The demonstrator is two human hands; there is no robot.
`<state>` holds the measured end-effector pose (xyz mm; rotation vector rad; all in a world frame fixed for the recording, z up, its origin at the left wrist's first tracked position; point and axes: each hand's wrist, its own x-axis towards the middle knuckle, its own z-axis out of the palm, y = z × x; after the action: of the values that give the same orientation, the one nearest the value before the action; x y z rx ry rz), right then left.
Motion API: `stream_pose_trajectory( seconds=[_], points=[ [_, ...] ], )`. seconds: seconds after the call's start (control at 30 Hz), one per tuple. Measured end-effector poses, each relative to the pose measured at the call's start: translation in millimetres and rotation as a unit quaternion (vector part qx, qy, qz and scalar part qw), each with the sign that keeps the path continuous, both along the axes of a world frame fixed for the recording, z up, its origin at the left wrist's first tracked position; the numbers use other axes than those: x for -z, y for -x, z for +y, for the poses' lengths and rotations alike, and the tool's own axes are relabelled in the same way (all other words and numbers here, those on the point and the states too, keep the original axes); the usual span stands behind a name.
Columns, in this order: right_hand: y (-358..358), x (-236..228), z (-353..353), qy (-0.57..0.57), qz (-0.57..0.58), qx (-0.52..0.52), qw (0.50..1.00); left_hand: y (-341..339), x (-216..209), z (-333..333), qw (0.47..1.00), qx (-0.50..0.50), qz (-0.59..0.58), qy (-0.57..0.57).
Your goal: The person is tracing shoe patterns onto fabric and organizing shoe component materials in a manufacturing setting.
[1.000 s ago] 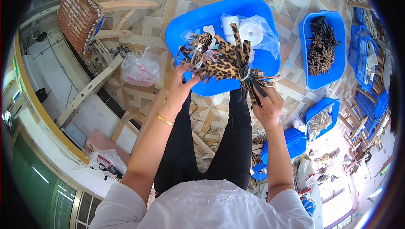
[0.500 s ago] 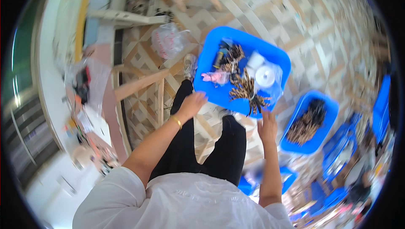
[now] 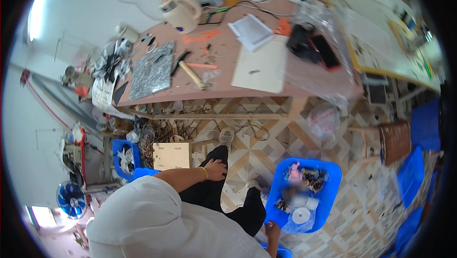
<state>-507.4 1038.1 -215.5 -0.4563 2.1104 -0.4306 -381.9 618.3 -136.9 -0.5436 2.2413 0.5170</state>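
My left hand (image 3: 215,169) rests on my black-trousered left leg, fingers spread over the knee and holding nothing. Low in the view, my right hand (image 3: 273,232) is beside the near left rim of a blue plastic tub (image 3: 332,196). Its fingers look bent, but blur hides whether they grip the rim or anything else. Inside the tub lie a white spool (image 3: 301,215) in clear plastic, a pink bundle (image 3: 294,168) and brown-and-black patterned bunches (image 3: 314,180). A blurred patch covers the tub's middle.
Ahead stands a pinkish worktable (image 3: 214,70) with a hammer (image 3: 191,75), a grey speckled slab (image 3: 153,70), a kettle (image 3: 182,12) and a phone (image 3: 324,51). A pale wooden stool (image 3: 171,156) is at left. A plastic bag (image 3: 323,121) lies right of the table leg.
My view has swung left toward the worktable, so the tub now appears at lower right. My left hand has come down from the air onto my knee. My right hand stays near the tub's rim.
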Motion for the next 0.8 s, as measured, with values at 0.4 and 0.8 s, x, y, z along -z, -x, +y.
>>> stream_pose_trajectory(
  seconds=[0.4, 0.8],
  points=[
    [28.2, -120.5, -457.6, 0.228, 0.088, -0.121, 0.962, -161.8, 2.8, -199.3, 0.935, -0.325, 0.087, -0.111],
    [17.8, -164.2, -745.8, 0.173, 0.243, -0.363, 0.883, -175.9, -132.0, -471.9, 0.708, -0.412, 0.485, 0.306]
  ],
)
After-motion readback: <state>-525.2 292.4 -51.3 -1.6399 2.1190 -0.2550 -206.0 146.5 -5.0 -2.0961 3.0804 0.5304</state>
